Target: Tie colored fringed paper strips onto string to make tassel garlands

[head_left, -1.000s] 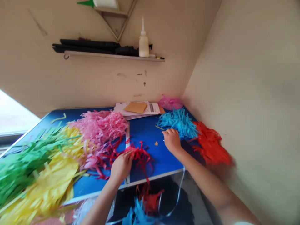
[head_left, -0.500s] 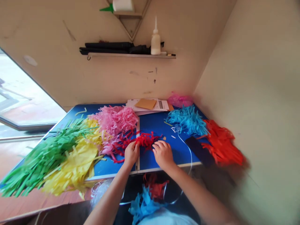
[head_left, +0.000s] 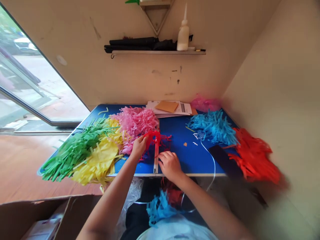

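Red paper fringe (head_left: 156,141) lies near the front edge of the blue bench (head_left: 177,138), pinched up in the left hand (head_left: 138,146), its fingers closed on the strips. The right hand (head_left: 170,165), half curled, sits just beside a white strip (head_left: 156,160), apparently holding nothing. Bare bench opens at 1 o'clock before the blue fringe (head_left: 212,128); pink fringe (head_left: 135,125) crowds 11 o'clock, green fringe (head_left: 75,151) 10 o'clock.

Your left hand (head_left: 139,147) is raised, fingers bunched, wrist angled up and in. Your right hand (head_left: 170,165) sits lower, just beside it, fingers curled down. Both forearms (head_left: 107,203) reach in from below.
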